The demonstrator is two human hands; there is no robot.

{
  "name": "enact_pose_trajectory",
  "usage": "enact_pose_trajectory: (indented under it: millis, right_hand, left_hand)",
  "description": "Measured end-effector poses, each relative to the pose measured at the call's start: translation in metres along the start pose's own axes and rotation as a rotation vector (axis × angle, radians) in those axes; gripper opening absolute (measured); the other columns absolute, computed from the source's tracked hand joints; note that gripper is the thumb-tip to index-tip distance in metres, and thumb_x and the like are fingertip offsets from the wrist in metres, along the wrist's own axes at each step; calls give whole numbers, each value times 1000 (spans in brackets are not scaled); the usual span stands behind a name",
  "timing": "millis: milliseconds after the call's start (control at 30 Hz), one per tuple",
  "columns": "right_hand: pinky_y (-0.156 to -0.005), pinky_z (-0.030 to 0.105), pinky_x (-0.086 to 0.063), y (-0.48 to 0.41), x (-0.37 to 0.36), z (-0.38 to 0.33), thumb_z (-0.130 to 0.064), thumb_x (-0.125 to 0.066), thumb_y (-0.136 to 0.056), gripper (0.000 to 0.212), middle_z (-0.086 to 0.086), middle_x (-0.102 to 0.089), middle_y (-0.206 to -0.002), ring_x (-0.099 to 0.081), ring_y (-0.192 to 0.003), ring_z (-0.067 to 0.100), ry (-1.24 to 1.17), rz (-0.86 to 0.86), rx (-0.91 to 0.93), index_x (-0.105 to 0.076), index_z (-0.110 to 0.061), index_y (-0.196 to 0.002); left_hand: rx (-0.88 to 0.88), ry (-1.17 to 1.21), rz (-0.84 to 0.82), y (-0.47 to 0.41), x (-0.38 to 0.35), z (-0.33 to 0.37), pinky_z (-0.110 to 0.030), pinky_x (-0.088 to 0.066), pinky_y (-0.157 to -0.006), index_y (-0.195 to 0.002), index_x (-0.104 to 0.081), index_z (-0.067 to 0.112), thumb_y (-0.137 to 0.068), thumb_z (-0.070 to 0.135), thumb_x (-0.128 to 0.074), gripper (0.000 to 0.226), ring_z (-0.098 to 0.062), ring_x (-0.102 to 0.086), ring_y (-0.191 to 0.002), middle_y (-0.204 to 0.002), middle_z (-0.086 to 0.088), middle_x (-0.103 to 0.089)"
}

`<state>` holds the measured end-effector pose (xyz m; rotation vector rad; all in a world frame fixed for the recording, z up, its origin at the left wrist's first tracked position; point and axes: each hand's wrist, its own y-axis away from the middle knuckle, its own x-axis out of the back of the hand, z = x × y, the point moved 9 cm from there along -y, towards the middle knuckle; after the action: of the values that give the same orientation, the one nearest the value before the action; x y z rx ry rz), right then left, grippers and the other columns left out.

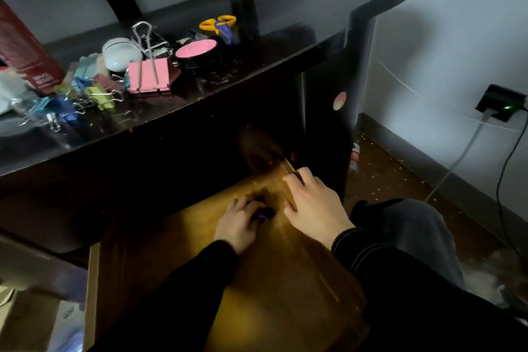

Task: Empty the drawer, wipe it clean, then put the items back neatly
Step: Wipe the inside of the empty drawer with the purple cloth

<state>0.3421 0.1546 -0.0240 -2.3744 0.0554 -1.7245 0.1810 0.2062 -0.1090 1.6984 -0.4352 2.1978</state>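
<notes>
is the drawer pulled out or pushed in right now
Pulled out: the drawer shows its wooden bottom below the desk; the left hand grips a small dark item in it.

Blurred dark thing point(262, 211) under left hand point(238, 223)

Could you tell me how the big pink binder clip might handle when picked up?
The big pink binder clip looks rigid, probably metal. Its wire handle may swing loose. Lying flat on the desk, it should not roll.
</notes>
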Motion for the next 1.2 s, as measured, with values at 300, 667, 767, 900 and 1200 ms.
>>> enact_pose_trajectory:
  millis: [300,667,767,900,1200]
  right_hand:
    - [-69,31,-56,0,2,-2,-38,-55,-95,44,4,-41,-131,-58,-103,24,-19,0,-3,-44,-21,-135]
    - [-75,30,-57,1,4,-3,-43,-53,-97,45,3,-38,-135,-57,-106,22,3,-25,-8,-42,-21,-135]
    - [-74,31,-58,0,0,-1,-42,-53,-96,46,2,-38,-134,-56,-105,21,-2,-20,-11,-43,-20,-135]
    - [-71,32,-58,-2,-5,1,-41,-55,-94,44,2,-39,-131,-56,-101,20,-8,-12,-10,-44,-20,-132]
    - [-73,30,-57,2,5,-6,-41,-52,-97,45,3,-37,-135,-55,-106,22,8,-31,-8,-41,-21,-136]
  left_hand:
    - [219,51,118,-32,8,-9,-36,-47,-93,-129,-60,27,-92,21,-57,37,-28,-54,-114,-128,-2,-57]
    - [6,-19,18,19,-3,-2,-35,-43,-93,-131,-55,33,-96,36,-51,36,-23,-46,-110,-126,5,-51]
    - [139,-5,118,-29,9,-25,-36,-49,-88,-131,-58,27,-94,26,-56,37,-29,-58,-108,-124,-3,-61]
    - [180,-43,169,-60,4,-26,-34,-51,-67,-128,-63,17,-91,15,-55,37,-33,-68,-85,-105,-11,-70]
    - [62,-79,38,14,-7,4,-37,-49,-93,-133,-53,29,-86,25,-50,47,-23,-45,-115,-131,5,-49]
